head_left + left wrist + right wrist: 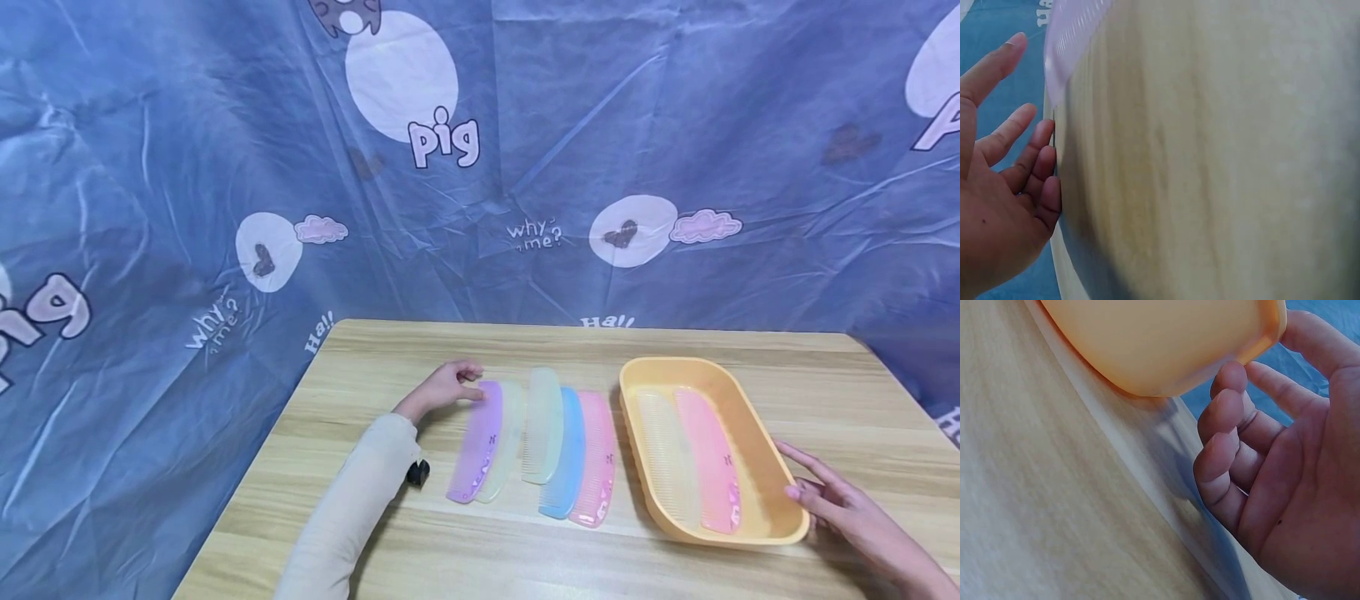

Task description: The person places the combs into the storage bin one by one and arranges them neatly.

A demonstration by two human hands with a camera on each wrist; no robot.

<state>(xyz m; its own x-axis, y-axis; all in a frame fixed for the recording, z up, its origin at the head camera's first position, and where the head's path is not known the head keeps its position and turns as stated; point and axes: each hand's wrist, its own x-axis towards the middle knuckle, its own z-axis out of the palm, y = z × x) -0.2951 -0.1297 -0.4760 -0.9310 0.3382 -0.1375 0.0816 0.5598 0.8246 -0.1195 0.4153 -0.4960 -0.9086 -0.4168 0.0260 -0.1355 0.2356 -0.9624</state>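
My left hand [447, 385] is at the upper end of a purple comb [480, 442], its thumb close to the comb's edge. In the left wrist view, the fingers [1004, 131] are spread and loosely bent, with a gap to the comb. A pale yellow-green comb [504, 442] lies against the purple one. Further right lie a pale green comb [543, 425], a blue comb [567, 458] and a pink comb [596, 458], partly overlapping. My right hand [832, 508] holds the yellow basket [757, 442] at its right rim, thumb over the edge.
Inside the basket lie a pale yellow comb [667, 454] and another pink comb [708, 458]. A small black object [418, 472] shows beside the left sleeve. Behind the wooden table [420, 550] hangs a blue printed cloth [525, 183].
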